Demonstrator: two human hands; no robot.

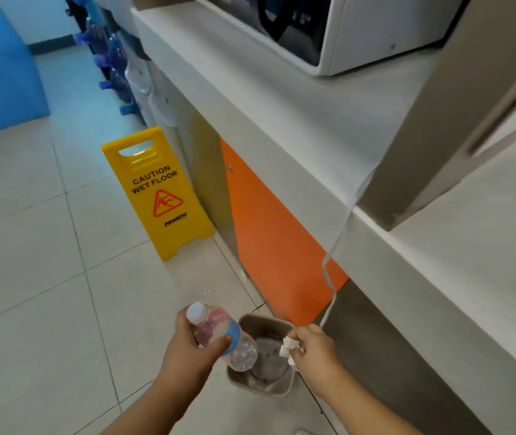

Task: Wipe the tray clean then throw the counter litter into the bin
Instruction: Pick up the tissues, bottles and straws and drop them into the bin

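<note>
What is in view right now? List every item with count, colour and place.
pale grey counter: one, grey-white, right of view
small square beige bin: one, beige, at the counter's foot
clear plastic water bottle: one, white cap, blue label, tilted over the bin
crumpled white tissue: one, white, over the bin
yellow wet-floor sign: one, yellow, standing left of the counter
white microwave: one, white, on the counter
orange cabinet panel: one, orange, under the counter
white cable: one, white, hanging off the counter edge
blue water jugs: several, blurred, far end
left grip: one, bare hand, holds the bottle
right grip: one, bare hand, pinches the tissue
</note>
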